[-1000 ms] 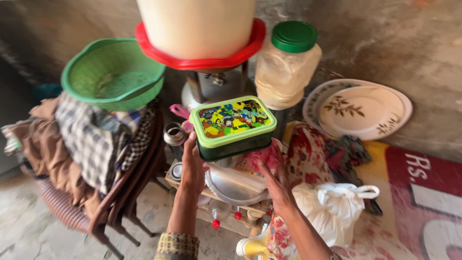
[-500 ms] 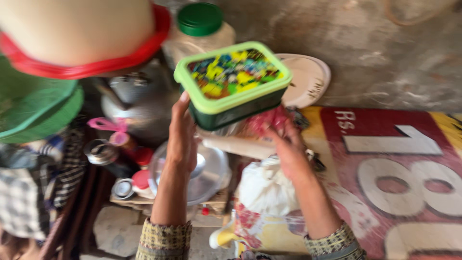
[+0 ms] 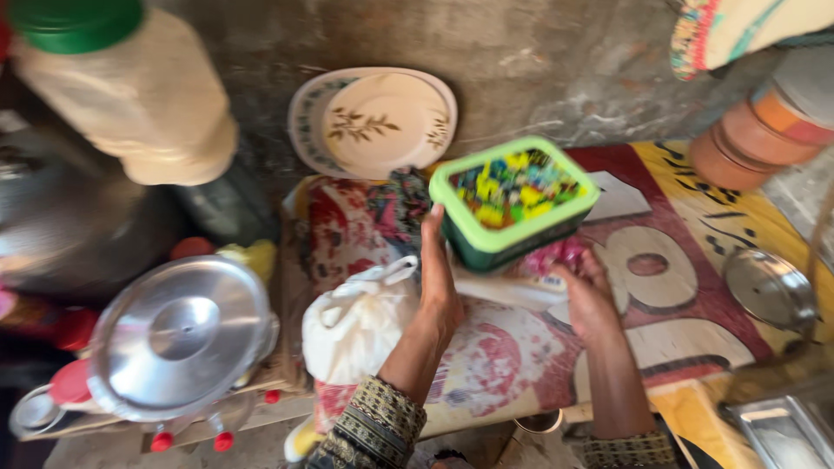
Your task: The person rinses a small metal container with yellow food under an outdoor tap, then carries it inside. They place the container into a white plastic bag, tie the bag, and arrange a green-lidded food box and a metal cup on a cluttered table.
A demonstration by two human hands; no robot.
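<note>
Green-lidded box now lower, rightward.

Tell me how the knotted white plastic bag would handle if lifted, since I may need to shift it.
The white plastic bag is bulging and rounded, so it would probably sag and change shape rather than stay stiff. Its knotted top offers a likely grip. Thin film looks tearable, and the fullness hints at some weight. The left hand lies right beside it.

1. A cramped home cooking corner against a rough grey plaster wall.
2. Kitchenware crowds it: a round aluminium pot lid, leaf-patterned cream plates (leaning on the wall), and a green-capped plastic jar.
</note>
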